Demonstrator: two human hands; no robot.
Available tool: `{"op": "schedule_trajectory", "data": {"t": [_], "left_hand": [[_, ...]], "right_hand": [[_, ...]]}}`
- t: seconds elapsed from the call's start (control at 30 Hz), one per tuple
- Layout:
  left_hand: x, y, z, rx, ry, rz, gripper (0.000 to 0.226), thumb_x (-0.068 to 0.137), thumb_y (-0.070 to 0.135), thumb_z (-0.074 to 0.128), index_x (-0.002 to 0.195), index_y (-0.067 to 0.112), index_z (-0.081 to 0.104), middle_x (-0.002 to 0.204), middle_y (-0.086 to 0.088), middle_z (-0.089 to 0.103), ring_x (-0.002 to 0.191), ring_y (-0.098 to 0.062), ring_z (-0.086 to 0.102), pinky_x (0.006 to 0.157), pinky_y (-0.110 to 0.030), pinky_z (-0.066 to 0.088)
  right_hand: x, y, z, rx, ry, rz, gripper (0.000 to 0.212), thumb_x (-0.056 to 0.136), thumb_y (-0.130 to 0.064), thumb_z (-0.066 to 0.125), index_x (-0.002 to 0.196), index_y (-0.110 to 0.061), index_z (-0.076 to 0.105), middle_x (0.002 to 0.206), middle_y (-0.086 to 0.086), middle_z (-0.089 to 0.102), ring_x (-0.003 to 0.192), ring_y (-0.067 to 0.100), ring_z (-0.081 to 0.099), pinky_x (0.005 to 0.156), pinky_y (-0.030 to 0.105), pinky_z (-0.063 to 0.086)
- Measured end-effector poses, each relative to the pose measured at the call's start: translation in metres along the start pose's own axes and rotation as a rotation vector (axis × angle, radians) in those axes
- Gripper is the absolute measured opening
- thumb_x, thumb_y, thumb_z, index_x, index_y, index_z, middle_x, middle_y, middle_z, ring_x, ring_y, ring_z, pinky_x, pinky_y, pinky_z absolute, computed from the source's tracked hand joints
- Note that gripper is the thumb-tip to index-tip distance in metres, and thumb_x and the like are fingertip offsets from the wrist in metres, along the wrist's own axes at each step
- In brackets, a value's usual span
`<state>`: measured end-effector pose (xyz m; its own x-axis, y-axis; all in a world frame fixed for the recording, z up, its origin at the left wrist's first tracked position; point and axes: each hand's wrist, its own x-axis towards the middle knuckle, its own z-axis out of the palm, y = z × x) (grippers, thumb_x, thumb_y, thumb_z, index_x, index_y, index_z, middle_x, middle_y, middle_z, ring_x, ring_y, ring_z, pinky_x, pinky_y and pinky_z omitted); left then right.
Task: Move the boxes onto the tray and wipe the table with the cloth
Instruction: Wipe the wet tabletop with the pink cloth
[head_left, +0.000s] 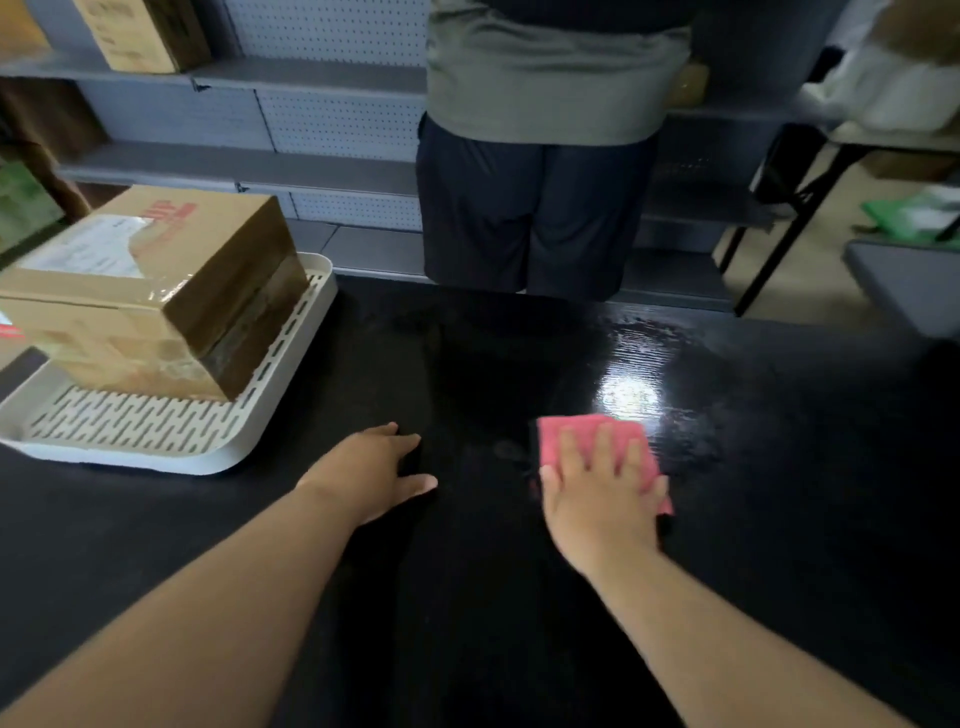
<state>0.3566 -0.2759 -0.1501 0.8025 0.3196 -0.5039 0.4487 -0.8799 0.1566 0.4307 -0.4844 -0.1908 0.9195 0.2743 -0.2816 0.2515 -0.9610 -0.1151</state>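
Note:
A taped cardboard box (150, 291) stands on the white slotted tray (156, 441) at the left of the black table (519, 597); it may be two boxes stacked, which I cannot tell for sure. My right hand (597, 493) lies flat, fingers spread, pressing a pink cloth (587, 434) onto the table right of centre. Just left of the cloth, my left hand (376, 475) rests on the table with its fingers apart, holding nothing, a short way right of the tray's near corner.
Another person (545, 156) stands close behind the table's far edge, back turned, facing grey pegboard shelves (311, 119) that hold a cardboard box (140, 31). A folding table (883, 140) stands at the right. A bright glare patch (634, 389) shines beyond the cloth.

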Motion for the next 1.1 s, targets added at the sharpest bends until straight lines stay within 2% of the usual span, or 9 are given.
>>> {"op": "schedule_trajectory", "data": {"t": [0.07, 0.13, 0.27, 0.33, 0.5, 0.63, 0.8, 0.9, 1.1], "left_hand": [[-0.006, -0.007, 0.001, 0.0, 0.006, 0.017, 0.068, 0.09, 0.055, 0.047, 0.149, 0.032, 0.022, 0.16, 0.005, 0.012, 0.145, -0.019, 0.021, 0.116, -0.038, 0.026], [-0.015, -0.016, 0.006, 0.036, 0.018, 0.037, 0.067, 0.092, 0.054, 0.046, 0.15, 0.031, 0.02, 0.16, 0.004, 0.011, 0.145, -0.02, 0.022, 0.116, -0.037, 0.026], [-0.041, -0.047, 0.016, 0.071, 0.051, 0.027, 0.066, 0.093, 0.053, 0.043, 0.15, 0.028, 0.022, 0.16, 0.0, 0.013, 0.145, -0.023, 0.021, 0.116, -0.037, 0.026], [-0.052, -0.062, 0.019, 0.084, 0.075, 0.013, 0.064, 0.094, 0.052, 0.043, 0.149, 0.026, 0.024, 0.159, -0.002, 0.016, 0.144, -0.025, 0.023, 0.115, -0.037, 0.029], [-0.068, -0.089, 0.026, 0.135, 0.121, 0.012, 0.059, 0.096, 0.048, 0.041, 0.147, 0.023, 0.029, 0.155, -0.006, 0.024, 0.14, -0.027, 0.029, 0.113, -0.037, 0.032], [-0.077, -0.105, 0.025, 0.14, 0.127, 0.022, 0.056, 0.097, 0.047, 0.039, 0.147, 0.023, 0.03, 0.155, -0.007, 0.024, 0.141, -0.027, 0.027, 0.112, -0.037, 0.032], [-0.085, -0.132, 0.028, 0.124, 0.065, 0.055, 0.057, 0.098, 0.045, 0.038, 0.149, 0.024, 0.024, 0.158, -0.005, 0.018, 0.143, -0.026, 0.023, 0.114, -0.037, 0.029], [-0.082, -0.137, 0.029, 0.132, 0.032, 0.082, 0.058, 0.099, 0.043, 0.035, 0.151, 0.022, 0.02, 0.159, -0.006, 0.014, 0.145, -0.023, 0.021, 0.115, -0.035, 0.026], [-0.074, -0.14, 0.034, 0.205, 0.04, 0.11, 0.055, 0.102, 0.034, 0.033, 0.152, 0.021, 0.013, 0.16, -0.008, 0.009, 0.146, -0.026, 0.016, 0.118, -0.036, 0.023]], "right_hand": [[-0.027, 0.006, 0.008, -0.104, 0.002, -0.191, 0.067, 0.087, -0.06, -0.004, 0.15, -0.037, -0.003, 0.161, 0.004, -0.007, 0.146, 0.035, -0.007, 0.113, 0.06, 0.004], [-0.025, 0.034, 0.003, -0.119, 0.015, -0.187, 0.062, 0.09, -0.061, 0.006, 0.149, -0.041, 0.003, 0.161, -0.002, -0.003, 0.147, 0.031, -0.003, 0.114, 0.057, 0.01], [-0.027, 0.062, -0.012, 0.045, -0.02, 0.286, 0.057, 0.097, -0.054, 0.018, 0.15, -0.04, 0.003, 0.161, -0.001, -0.002, 0.146, 0.033, 0.001, 0.112, 0.061, 0.017], [-0.04, 0.024, -0.004, 0.085, -0.024, 0.329, 0.057, 0.098, -0.051, 0.018, 0.151, -0.036, 0.002, 0.161, 0.003, -0.005, 0.145, 0.038, -0.002, 0.112, 0.063, 0.013], [-0.092, -0.11, 0.032, 0.018, -0.043, -0.077, 0.058, 0.099, -0.049, 0.018, 0.151, -0.032, -0.003, 0.16, 0.006, -0.012, 0.144, 0.039, -0.013, 0.112, 0.064, 0.0], [-0.104, -0.107, 0.044, -0.075, -0.006, -0.252, 0.058, 0.096, -0.056, 0.02, 0.15, -0.039, 0.003, 0.161, 0.0, -0.006, 0.147, 0.03, -0.008, 0.114, 0.061, 0.004], [-0.09, -0.055, 0.022, 0.059, -0.039, 0.243, 0.058, 0.097, -0.055, 0.016, 0.15, -0.04, -0.002, 0.161, -0.001, -0.009, 0.146, 0.033, -0.006, 0.113, 0.061, 0.013], [-0.089, -0.09, 0.02, 0.132, -0.059, 0.331, 0.057, 0.099, -0.049, 0.017, 0.151, -0.034, -0.003, 0.16, 0.004, -0.011, 0.145, 0.039, -0.006, 0.112, 0.064, 0.01], [-0.096, -0.181, 0.041, 0.01, -0.075, -0.085, 0.057, 0.099, -0.051, 0.018, 0.15, -0.035, -0.003, 0.16, 0.003, -0.014, 0.145, 0.037, -0.014, 0.114, 0.062, 0.001]]}}
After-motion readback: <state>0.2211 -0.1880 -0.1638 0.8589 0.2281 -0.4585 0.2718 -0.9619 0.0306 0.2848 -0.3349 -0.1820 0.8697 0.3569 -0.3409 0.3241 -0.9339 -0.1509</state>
